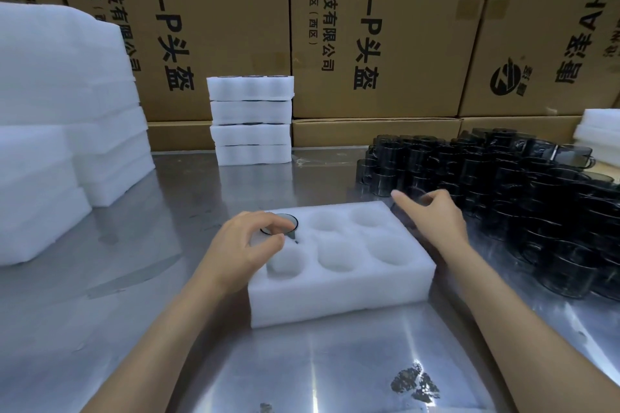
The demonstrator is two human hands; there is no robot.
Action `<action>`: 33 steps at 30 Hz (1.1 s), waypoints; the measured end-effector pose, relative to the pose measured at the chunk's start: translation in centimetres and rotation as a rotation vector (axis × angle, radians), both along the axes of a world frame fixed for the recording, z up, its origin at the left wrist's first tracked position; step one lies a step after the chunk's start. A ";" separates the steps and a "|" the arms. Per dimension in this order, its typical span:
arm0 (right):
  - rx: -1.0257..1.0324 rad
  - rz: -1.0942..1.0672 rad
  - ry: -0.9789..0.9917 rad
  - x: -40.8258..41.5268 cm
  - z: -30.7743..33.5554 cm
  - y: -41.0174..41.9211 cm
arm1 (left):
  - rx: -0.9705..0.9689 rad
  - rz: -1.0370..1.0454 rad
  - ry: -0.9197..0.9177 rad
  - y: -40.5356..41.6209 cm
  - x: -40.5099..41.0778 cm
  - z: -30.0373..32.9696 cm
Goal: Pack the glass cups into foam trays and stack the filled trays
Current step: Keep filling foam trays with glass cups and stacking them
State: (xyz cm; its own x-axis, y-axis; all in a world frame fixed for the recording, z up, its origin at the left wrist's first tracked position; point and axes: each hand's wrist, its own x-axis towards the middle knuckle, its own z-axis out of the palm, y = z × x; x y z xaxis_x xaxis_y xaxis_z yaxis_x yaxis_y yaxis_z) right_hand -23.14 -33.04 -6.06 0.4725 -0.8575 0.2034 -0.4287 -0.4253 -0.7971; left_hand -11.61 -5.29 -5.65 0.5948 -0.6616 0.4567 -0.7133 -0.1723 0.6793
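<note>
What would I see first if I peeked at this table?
Probably the big heap of dark glass cups at the right of the shiny metal table. In the middle sits a white foam tray with six round holes; the left hand holds one cup in the far-left hole while the right hand reaches toward the heap. Behind stands a stack of filled trays against brown cardboard boxes.

A shiny metal table (188, 329) carries a six-well foam tray (339, 292) at centre, four stacked trays (251, 121) at twelve o'clock, dark glass cups (523, 198) at two, foam piles (60, 117) at ten.
</note>
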 end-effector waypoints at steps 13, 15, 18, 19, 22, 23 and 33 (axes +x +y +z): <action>-0.174 0.423 -0.164 3.4 4.2 9.2 | 0.101 -0.178 0.238 -0.1 2.4 0.3; -0.171 0.411 -0.075 3.8 4.1 9.5 | 0.108 -0.197 0.249 0.0 2.6 0.4; -0.207 0.367 0.005 4.2 4.1 9.8 | 0.112 -0.197 0.257 -0.1 2.8 0.3; -0.229 0.360 0.021 4.2 4.1 10.0 | 0.112 -0.195 0.258 -0.1 2.7 0.2; -0.260 0.400 0.069 4.2 4.2 10.4 | 0.099 -0.187 0.261 0.0 2.3 0.3; -0.254 0.418 0.079 4.1 4.3 10.5 | 0.093 -0.183 0.263 0.0 2.3 0.3; -0.289 0.352 0.192 3.8 4.1 11.1 | 0.106 -0.153 0.234 -0.1 2.0 0.4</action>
